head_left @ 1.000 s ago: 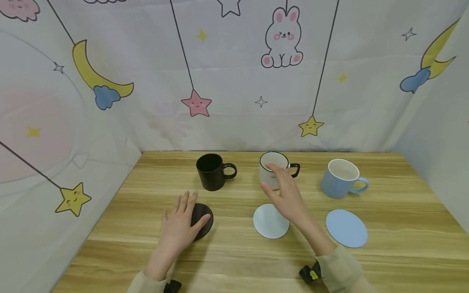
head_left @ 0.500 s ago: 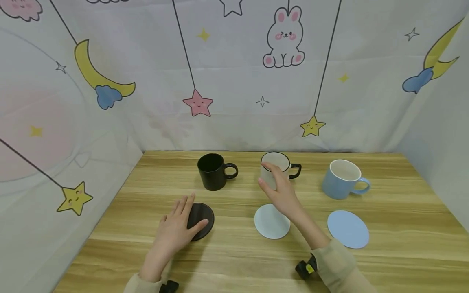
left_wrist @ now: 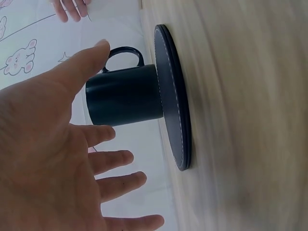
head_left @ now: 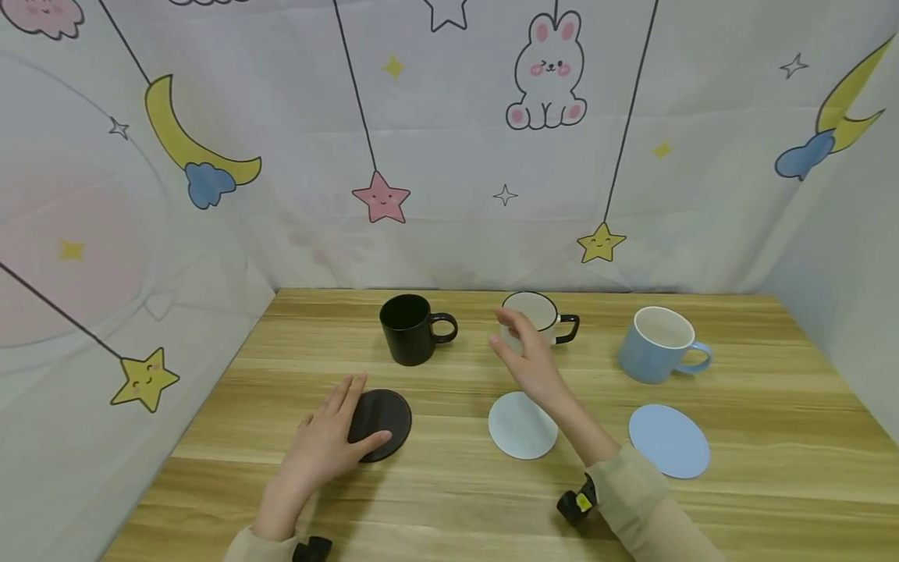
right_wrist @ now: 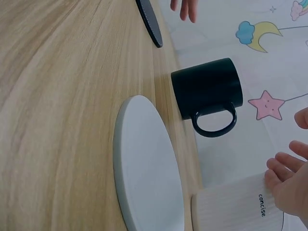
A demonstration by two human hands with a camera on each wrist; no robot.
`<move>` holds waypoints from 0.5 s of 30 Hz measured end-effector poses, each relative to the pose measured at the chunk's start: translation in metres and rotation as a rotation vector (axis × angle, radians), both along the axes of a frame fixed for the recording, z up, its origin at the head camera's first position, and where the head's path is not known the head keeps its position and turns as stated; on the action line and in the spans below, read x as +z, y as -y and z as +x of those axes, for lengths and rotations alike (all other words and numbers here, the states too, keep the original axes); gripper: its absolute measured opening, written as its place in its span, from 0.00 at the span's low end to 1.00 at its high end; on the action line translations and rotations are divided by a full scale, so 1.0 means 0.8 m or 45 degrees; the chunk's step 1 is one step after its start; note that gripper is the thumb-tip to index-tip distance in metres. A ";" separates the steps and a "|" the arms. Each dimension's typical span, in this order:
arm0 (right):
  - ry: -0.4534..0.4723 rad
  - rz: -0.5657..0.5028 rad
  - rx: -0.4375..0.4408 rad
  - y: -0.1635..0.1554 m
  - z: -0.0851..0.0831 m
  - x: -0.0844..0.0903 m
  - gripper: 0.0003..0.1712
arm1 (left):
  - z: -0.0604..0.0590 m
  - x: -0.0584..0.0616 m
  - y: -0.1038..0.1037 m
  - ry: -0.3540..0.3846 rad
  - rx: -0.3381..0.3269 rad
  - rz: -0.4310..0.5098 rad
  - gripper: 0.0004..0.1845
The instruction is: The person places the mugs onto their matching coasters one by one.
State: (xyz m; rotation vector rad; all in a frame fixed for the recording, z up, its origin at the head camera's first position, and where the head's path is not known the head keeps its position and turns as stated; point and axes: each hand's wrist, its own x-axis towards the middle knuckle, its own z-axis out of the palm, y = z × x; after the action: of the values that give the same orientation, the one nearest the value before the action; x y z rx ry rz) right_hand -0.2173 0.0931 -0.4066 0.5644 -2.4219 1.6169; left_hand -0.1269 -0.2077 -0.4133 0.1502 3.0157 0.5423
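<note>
Facing a table [head_left: 449,515] with a backdrop [head_left: 449,140] hanging behind it. Seeing the left mug [head_left: 410,337], the middle mug [right_wrist: 231,209] and the right mug [head_left: 653,349] standing in a row at the back, well apart. Seeing the left coaster [head_left: 389,416], the middle coaster [head_left: 521,427] and the right coaster [head_left: 669,441] lying nearer, one before each mug. Holding the left hand [head_left: 326,439] over the left part of the left coaster. Holding the right hand [head_left: 531,363] near the front of the middle mug, leaving contact unclear.
</note>
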 end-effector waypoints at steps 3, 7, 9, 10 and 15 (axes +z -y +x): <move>0.018 -0.020 0.006 0.003 -0.003 -0.001 0.27 | 0.001 0.000 0.004 -0.002 -0.001 0.006 0.50; 0.058 -0.019 0.025 0.007 -0.004 0.003 0.27 | 0.002 0.001 0.009 0.012 -0.002 0.003 0.51; 0.078 -0.016 0.042 0.009 0.002 0.016 0.27 | 0.002 0.001 0.011 0.040 -0.001 0.005 0.51; 0.088 -0.023 0.049 0.010 0.001 0.016 0.27 | 0.002 0.001 0.012 0.054 -0.002 0.004 0.51; 0.099 -0.055 0.073 0.009 -0.010 0.007 0.26 | 0.002 0.001 0.016 0.084 -0.001 0.005 0.51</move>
State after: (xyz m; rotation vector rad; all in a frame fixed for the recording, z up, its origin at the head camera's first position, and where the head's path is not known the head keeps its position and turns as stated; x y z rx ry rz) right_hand -0.2254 0.0859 -0.4009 0.5798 -2.4398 1.7408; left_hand -0.1254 -0.2207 -0.4129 0.1307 2.9506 0.5417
